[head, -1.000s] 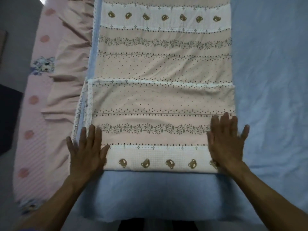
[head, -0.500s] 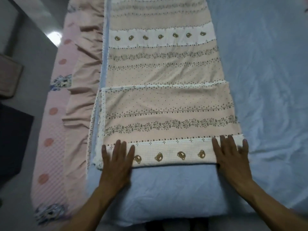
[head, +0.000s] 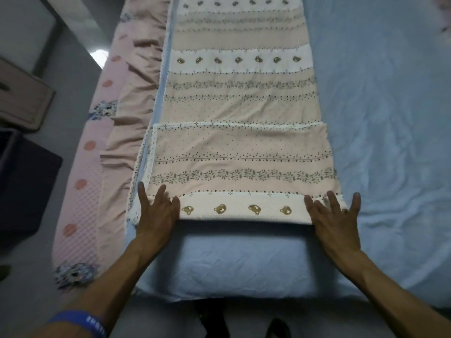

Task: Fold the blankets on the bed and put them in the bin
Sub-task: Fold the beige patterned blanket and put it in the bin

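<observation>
- Head view: the blanket [head: 240,147], peach with dotted, leafy and teddy-bear bands, lies as a long strip on the bed [head: 380,118]. Its long axis runs straight away from the person, and its near end is already doubled over into a thicker panel.
- Head view: that panel's near edge, the white teddy-bear band, lies crosswise just ahead of the wrists. The rest of the blanket stretches forward beyond the fingertips, so the next fold, as I judge it, goes away from the body along the long axis.
- Head view: the left hand [head: 157,211] lies at the near left corner and the right hand [head: 334,219] at the near right corner. Both are about equally near the edge, so neither has the advantage.
- Head view: the left fingers [head: 159,193] are straight and spread wide, lying flat on the fabric and holding nothing.
- Head view: the right fingers [head: 333,198] are likewise straight and splayed, thumb out to the side, resting on the corner. Whether any fingertip tucks under the edge I cannot tell.
- Head view: a pink frilled sheet [head: 127,132] hangs along the bed's left side. No bin is plainly identifiable, so folding looks only partly done.
</observation>
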Action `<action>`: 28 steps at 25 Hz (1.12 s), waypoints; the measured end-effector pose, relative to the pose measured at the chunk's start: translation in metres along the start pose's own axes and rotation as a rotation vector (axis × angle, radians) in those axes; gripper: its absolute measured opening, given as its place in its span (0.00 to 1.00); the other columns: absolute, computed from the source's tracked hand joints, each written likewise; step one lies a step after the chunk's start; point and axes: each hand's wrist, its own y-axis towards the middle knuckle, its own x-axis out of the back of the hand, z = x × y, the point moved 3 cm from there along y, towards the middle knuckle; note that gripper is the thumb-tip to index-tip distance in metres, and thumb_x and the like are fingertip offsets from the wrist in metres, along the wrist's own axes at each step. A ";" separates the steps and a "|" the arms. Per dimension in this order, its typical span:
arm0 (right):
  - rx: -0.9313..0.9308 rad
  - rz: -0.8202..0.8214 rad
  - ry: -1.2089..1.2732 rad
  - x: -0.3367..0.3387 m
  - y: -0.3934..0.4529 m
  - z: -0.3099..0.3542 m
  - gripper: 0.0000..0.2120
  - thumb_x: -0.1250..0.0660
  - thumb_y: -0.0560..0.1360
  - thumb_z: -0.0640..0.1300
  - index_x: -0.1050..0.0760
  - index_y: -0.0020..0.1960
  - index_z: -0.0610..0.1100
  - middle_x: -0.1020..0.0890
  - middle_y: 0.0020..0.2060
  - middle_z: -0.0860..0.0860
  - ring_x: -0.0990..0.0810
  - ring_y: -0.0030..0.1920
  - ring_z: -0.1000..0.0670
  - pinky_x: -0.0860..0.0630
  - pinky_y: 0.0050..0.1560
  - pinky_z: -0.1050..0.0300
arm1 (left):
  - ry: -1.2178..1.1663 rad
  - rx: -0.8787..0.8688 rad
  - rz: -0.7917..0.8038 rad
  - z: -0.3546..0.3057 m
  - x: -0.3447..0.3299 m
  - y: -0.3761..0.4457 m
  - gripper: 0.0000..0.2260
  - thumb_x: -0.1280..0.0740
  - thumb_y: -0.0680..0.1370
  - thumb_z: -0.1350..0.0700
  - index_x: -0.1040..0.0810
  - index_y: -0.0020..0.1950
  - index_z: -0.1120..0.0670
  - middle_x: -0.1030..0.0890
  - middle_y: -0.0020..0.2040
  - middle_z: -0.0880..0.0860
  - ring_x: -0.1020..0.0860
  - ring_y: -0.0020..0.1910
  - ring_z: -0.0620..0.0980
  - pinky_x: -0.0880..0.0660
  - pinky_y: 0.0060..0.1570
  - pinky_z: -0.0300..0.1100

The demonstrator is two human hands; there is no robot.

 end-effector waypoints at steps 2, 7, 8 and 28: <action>0.036 0.042 -0.013 0.029 -0.020 -0.009 0.32 0.23 0.59 0.30 0.22 0.63 0.35 0.17 0.47 0.36 0.22 0.58 0.29 0.53 0.66 0.20 | 0.011 -0.001 0.059 -0.005 0.025 -0.021 0.20 0.23 0.56 0.67 0.18 0.47 0.62 0.18 0.41 0.65 0.21 0.56 0.66 0.64 0.68 0.71; 0.096 0.226 0.058 0.090 -0.110 -0.028 0.18 0.28 0.58 0.38 0.15 0.49 0.42 0.16 0.35 0.40 0.17 0.46 0.31 0.66 0.72 0.31 | -0.114 -0.092 0.230 -0.024 0.069 -0.115 0.09 0.24 0.57 0.63 0.19 0.32 0.53 0.21 0.28 0.54 0.17 0.42 0.58 0.59 0.68 0.72; 0.118 0.227 0.063 0.100 -0.136 -0.031 0.17 0.32 0.60 0.42 0.15 0.48 0.47 0.16 0.38 0.38 0.16 0.45 0.31 0.68 0.73 0.36 | -0.121 -0.069 0.254 -0.027 0.092 -0.136 0.08 0.26 0.59 0.63 0.20 0.31 0.51 0.23 0.28 0.52 0.18 0.37 0.56 0.59 0.69 0.70; -0.211 0.345 0.034 0.172 0.102 -0.083 0.20 0.43 0.78 0.36 0.23 0.60 0.57 0.19 0.48 0.54 0.28 0.65 0.47 0.76 0.67 0.39 | -0.211 0.192 0.306 0.071 0.156 0.089 0.09 0.42 0.77 0.60 0.22 0.46 0.52 0.19 0.45 0.52 0.25 0.58 0.54 0.70 0.66 0.68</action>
